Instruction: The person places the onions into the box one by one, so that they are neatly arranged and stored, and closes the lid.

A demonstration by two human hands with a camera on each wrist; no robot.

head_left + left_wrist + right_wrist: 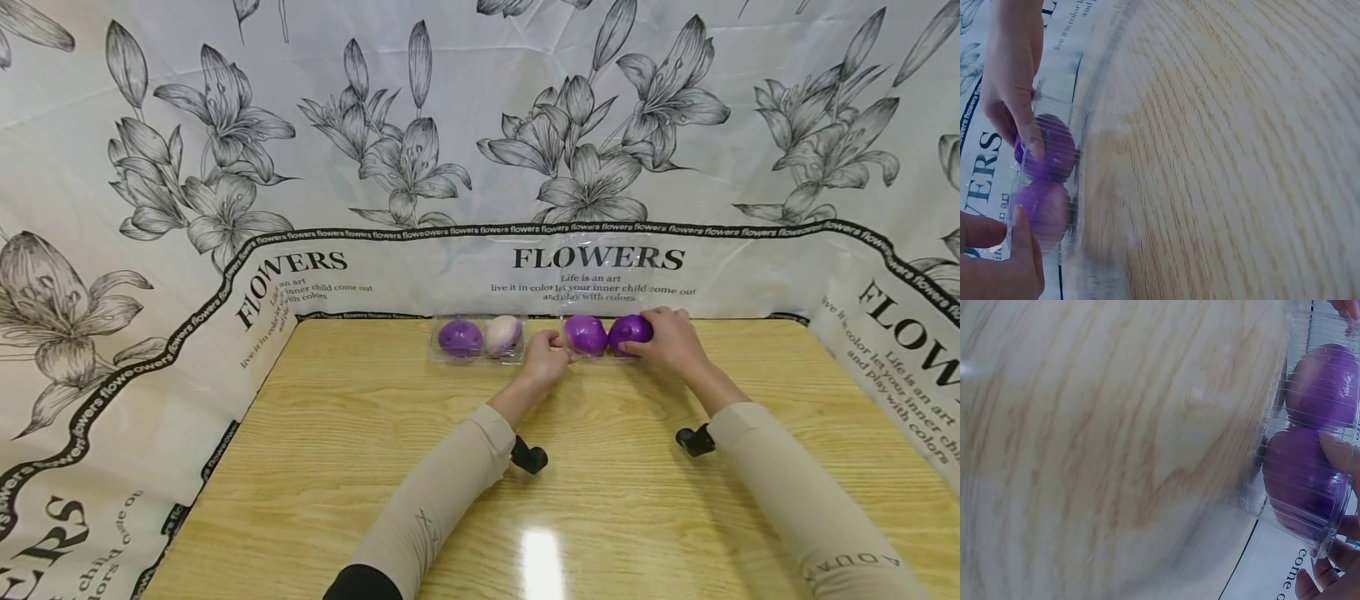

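Note:
Two glossy purple balls sit side by side in a clear plastic box with an upright lid, at the table's back edge. My left hand pinches the box's left end between thumb and fingers. With its thumb over the right-hand ball and its fingers round the far side, my right hand grips that ball in the box. To the left is another clear box with a purple ball and a partly white, partly purple ball.
The wooden table ends at a hanging white cloth printed with flowers and lettering. Black wrist-camera mounts jut out below both sleeves, just over the tabletop.

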